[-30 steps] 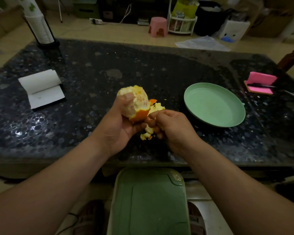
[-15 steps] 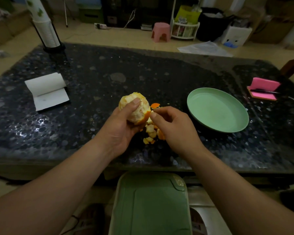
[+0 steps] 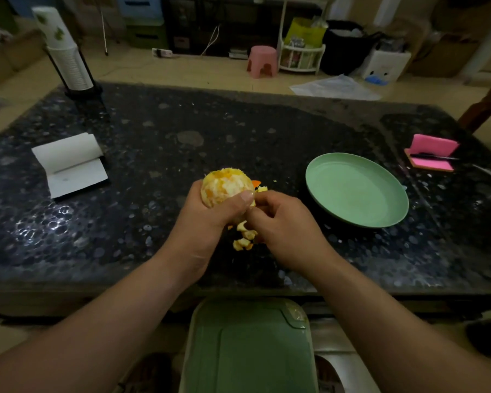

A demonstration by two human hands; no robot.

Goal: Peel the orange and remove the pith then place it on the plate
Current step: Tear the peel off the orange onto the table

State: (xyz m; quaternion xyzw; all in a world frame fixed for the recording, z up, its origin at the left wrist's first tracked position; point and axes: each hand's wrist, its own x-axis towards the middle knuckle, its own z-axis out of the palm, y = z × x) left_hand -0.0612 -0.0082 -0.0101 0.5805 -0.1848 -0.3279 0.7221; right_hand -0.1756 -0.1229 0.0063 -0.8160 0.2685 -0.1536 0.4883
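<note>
The left hand (image 3: 210, 214) grips the mostly peeled orange (image 3: 226, 190) while the right hand (image 3: 278, 222), beside it, pinches peel at its side; a hard tug could tear the flesh.

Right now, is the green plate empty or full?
Empty: the green plate shows only its bare inside; the orange is in the left hand.

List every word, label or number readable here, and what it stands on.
None is readable.
The cup stack's wrapper shows only green leaf prints.
Any print on the yellow bag, the white box or the green lid's badge is too blurred or small.
</note>
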